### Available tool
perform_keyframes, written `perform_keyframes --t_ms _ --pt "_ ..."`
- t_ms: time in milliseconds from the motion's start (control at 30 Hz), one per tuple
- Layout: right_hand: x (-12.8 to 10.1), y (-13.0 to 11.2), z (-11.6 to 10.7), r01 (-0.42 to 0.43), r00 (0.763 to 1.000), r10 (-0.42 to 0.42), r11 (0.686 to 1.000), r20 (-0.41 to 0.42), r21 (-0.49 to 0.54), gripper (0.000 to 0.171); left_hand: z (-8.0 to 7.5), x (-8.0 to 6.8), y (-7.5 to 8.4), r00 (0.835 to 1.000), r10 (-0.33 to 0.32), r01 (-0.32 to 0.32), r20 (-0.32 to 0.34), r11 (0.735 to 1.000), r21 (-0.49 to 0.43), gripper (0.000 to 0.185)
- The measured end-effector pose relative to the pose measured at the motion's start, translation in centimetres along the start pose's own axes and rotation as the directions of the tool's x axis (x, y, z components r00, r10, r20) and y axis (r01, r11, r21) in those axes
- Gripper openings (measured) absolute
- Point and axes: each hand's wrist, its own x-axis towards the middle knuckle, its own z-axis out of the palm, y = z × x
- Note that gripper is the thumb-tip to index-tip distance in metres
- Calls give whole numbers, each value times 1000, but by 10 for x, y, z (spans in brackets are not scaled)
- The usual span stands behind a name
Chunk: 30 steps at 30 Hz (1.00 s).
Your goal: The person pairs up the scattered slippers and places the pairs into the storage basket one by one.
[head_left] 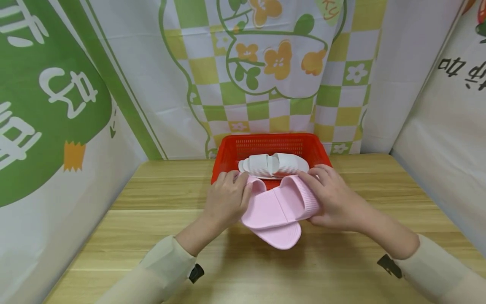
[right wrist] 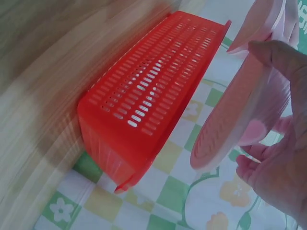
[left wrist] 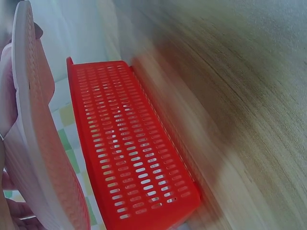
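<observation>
Two pink slippers are held above the table, crossing each other in front of the basket. My left hand [head_left: 227, 197] grips the lower slipper [head_left: 282, 237] near its strap end, its heel pointing down to the right. With my right hand [head_left: 338, 200] I hold the upper slipper [head_left: 263, 214] by its ribbed strap side, its heel lying to the left over the other one. Behind them stands a red basket [head_left: 222, 162] with a pair of white slippers [head_left: 290, 164] in it. The right wrist view shows a pink patterned sole [right wrist: 225, 120] beside the basket.
The basket stands on a wood-grain table [head_left: 163, 190], near its back edge. A checked, flowered cloth [head_left: 279, 63] hangs behind it. Printed white cloth panels [head_left: 448, 109] close off the left and right sides.
</observation>
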Motion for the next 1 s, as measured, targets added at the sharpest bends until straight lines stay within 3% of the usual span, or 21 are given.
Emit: perform_keyframes --t_ms 367,800,1000 --pt "-5 7 -1 -3 995 -4 997 97 73 92 3 0 2 1000 28 -28 2 1000 -7 33" --pt "-5 8 -2 23 992 -28 999 119 46 91 6 -1 2 999 40 -40 -14 999 -7 32" --pt "-6 8 -5 54 991 -61 997 119 59 103 6 -1 0 999 33 -33 -16 999 -8 32"
